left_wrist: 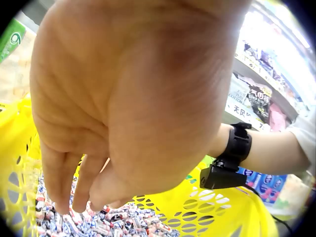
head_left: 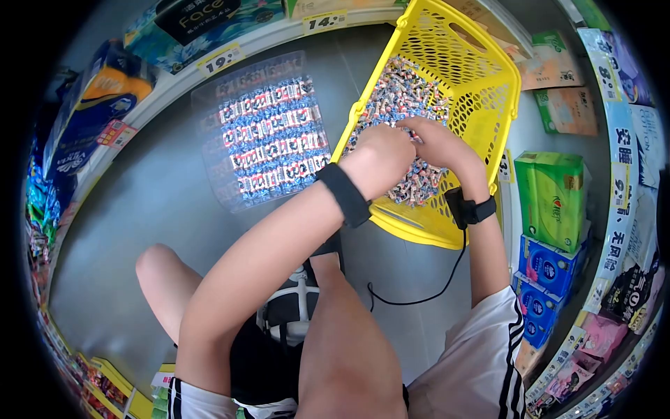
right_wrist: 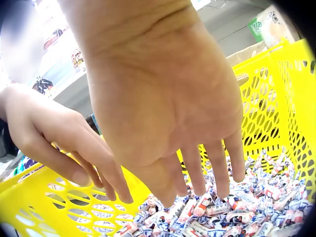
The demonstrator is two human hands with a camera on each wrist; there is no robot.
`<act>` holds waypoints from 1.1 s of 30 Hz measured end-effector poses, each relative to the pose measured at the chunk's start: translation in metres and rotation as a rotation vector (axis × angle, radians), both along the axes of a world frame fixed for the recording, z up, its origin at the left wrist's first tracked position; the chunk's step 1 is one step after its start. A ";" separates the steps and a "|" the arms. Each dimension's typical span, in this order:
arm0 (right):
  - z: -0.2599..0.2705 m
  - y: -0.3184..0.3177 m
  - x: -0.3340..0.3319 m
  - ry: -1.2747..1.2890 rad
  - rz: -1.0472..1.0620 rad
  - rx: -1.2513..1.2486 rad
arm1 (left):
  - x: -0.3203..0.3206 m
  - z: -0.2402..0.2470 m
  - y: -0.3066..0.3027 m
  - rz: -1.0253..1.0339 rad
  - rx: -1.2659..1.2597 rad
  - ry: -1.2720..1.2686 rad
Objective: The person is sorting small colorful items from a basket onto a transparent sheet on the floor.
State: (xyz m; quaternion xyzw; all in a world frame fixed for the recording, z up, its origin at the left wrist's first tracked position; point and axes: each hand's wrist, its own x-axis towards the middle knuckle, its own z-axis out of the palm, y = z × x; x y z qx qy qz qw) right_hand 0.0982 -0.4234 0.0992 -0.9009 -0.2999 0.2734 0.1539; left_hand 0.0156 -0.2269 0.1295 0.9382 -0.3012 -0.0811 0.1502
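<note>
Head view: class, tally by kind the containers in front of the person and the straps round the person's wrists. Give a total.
Yellow perforated plastic basket: 1
Clear plastic box: 1
Black wrist straps: 2
Total: 4

White sleeves [head_left: 467, 356] with black stripes at five and seven o'clock; black shorts [head_left: 252, 370]; black wristbands [head_left: 344, 195], three o'clock's bearing a boxy camera [head_left: 456, 207] and black cable [head_left: 405, 304].

grey floor [head_left: 125, 209] between stocked shelves [head_left: 269, 42]
</note>
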 end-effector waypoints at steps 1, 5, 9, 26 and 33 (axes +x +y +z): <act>-0.004 0.001 -0.001 0.003 0.002 0.002 | 0.004 0.000 -0.003 0.012 0.061 0.069; -0.012 0.003 0.001 -0.019 0.021 0.037 | 0.019 -0.021 -0.014 0.038 0.002 0.090; -0.003 0.015 0.001 0.033 -0.038 -0.053 | 0.030 -0.040 -0.024 0.088 -0.017 -0.038; -0.024 0.012 0.005 0.137 0.019 0.012 | 0.023 -0.063 -0.035 0.138 -0.009 0.031; -0.021 0.014 0.002 0.091 -0.024 0.029 | 0.021 -0.058 -0.039 0.134 -0.046 0.032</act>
